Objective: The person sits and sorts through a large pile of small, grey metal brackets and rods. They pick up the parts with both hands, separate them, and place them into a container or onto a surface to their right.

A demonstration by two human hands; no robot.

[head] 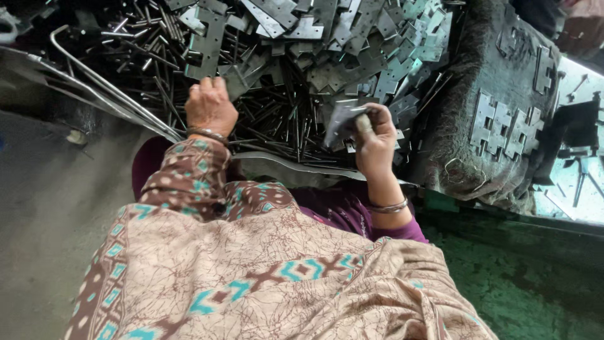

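One flat grey metal plate sits pinched between thumb and fingers of the right hand, near the middle of the scene. Left of it, the left hand (fingers curled, bangle at the wrist) presses into a heap of thin metal pins, with stamped plates piled farther back.

The left hand is stretched forward, back of the hand turned up, wrist bent slightly so the hand dips down and away. Its fingers curl downward and their tips are out of sight, so whether they grip anything cannot be told. The left forearm is sleeved to the wrist. The right hand is raised beside it, a little nearer the body, bare forearm angled up from the elbow. Its fingers are pinched together against the thumb, apparently closed on something thin.
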